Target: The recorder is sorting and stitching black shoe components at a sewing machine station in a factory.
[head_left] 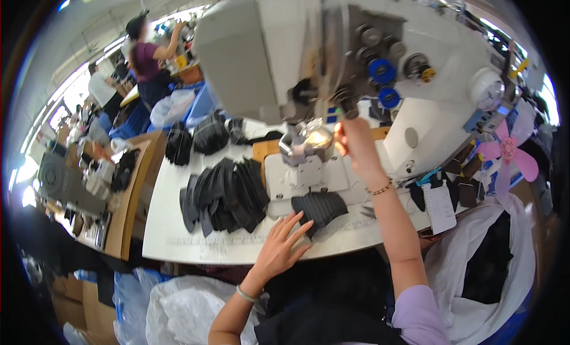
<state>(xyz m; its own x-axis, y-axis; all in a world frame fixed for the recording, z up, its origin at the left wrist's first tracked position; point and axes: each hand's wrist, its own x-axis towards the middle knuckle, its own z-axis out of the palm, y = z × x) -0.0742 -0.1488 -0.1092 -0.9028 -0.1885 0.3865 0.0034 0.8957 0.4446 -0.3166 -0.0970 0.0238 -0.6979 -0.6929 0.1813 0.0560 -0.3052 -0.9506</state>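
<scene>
My left hand (pixel 278 249) rests at the table's front edge, fingers spread and stretched out, with the fingertips on a black ribbed fabric piece (pixel 323 211). That piece lies flat in front of the lit needle area of a large sewing machine (pixel 237 54). Raised beside the needle area, my right hand (pixel 357 142) has its fingers curled closed. What they grip, if anything, is hidden by the hand and the machine head. Left of the machine's bed plate (pixel 276 177) lies a fanned stack of similar black pieces (pixel 225 196).
Rolled black bundles (pixel 211 134) sit at the table's far left. Small scissors (pixel 369 212) and a white paper (pixel 439 205) lie to the right, near a pink fan (pixel 507 149). Bags flank my lap, including a white bag (pixel 184 306). Another person (pixel 148 60) stands far left.
</scene>
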